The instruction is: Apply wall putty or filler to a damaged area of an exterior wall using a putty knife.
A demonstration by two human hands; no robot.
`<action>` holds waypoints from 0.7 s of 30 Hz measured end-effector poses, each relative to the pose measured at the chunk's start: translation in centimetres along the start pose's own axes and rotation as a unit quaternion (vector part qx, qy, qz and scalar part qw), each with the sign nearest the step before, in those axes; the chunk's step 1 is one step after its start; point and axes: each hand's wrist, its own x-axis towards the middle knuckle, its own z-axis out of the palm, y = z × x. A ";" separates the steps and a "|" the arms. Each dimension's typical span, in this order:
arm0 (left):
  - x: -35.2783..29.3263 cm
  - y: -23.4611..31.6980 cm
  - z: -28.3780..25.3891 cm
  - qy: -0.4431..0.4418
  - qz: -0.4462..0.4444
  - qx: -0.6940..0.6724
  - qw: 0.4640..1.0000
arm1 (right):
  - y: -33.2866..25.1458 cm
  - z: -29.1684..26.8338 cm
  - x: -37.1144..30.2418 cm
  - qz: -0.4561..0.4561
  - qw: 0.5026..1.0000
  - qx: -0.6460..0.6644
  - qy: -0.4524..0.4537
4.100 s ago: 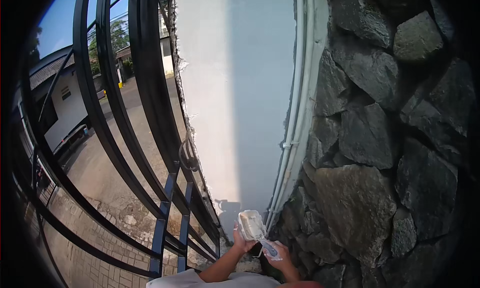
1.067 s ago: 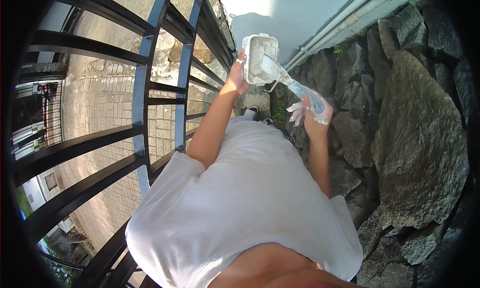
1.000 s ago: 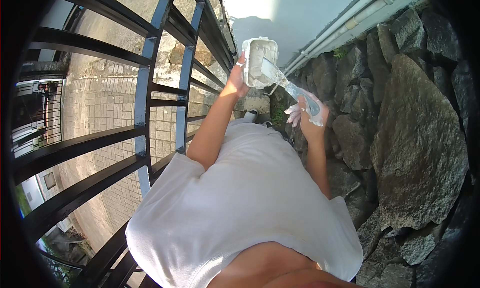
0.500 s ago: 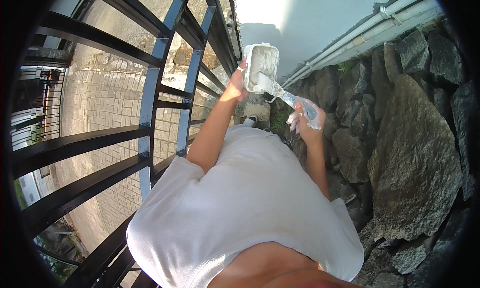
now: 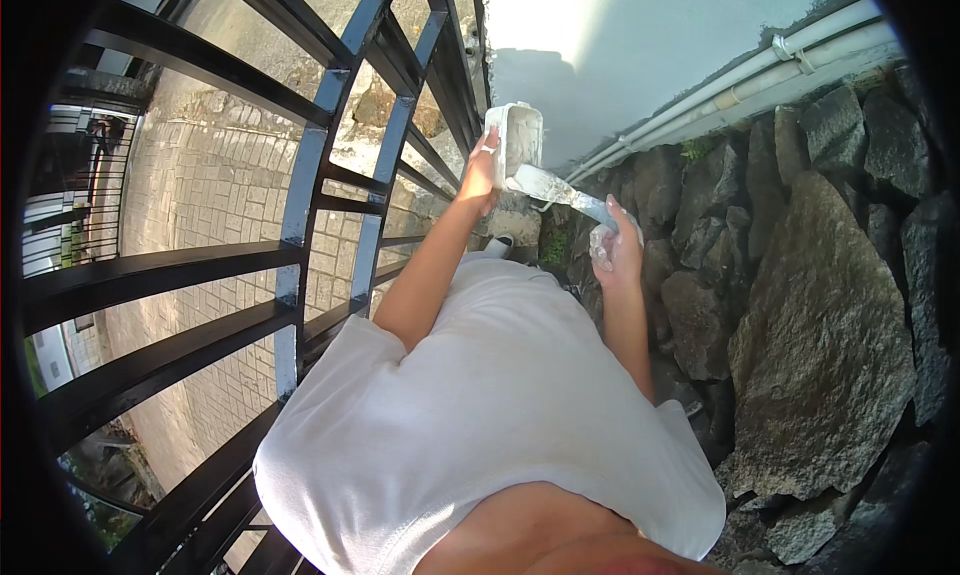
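left fingers (image 5: 489, 145) hold tub (image 5: 504, 125), right fingers (image 5: 625, 221) hold scraper (image 5: 558, 190).

Outdoors, in daylight: a narrow corner at the edge of a walled plot. To my left, a black metal fence (image 5: 160, 278); through its bars, a yard or lane of paving blocks (image 5: 220, 205), sunlit. Ahead, a pale painted wall (image 5: 680, 35), half sun, half shade, with white pipes (image 5: 830, 27) clamped along its foot. Right side, rough dark stones (image 5: 830, 345) piled close. Green weeds (image 5: 555, 247) at ground level. House or business: cannot tell.
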 end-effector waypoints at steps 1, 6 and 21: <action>0.0 -0.1 -0.2 0.000 -0.009 0.002 1.000 | -0.1 -0.1 0.1 0.032 0.998 0.041 -0.022; -0.9 0.6 0.0 -0.051 0.006 -0.031 0.998 | -0.4 -0.6 0.6 0.016 0.993 0.109 -0.030; -2.2 1.9 2.9 -0.130 -0.010 -0.149 0.980 | -0.1 1.1 -1.1 -0.149 0.988 -0.030 -0.010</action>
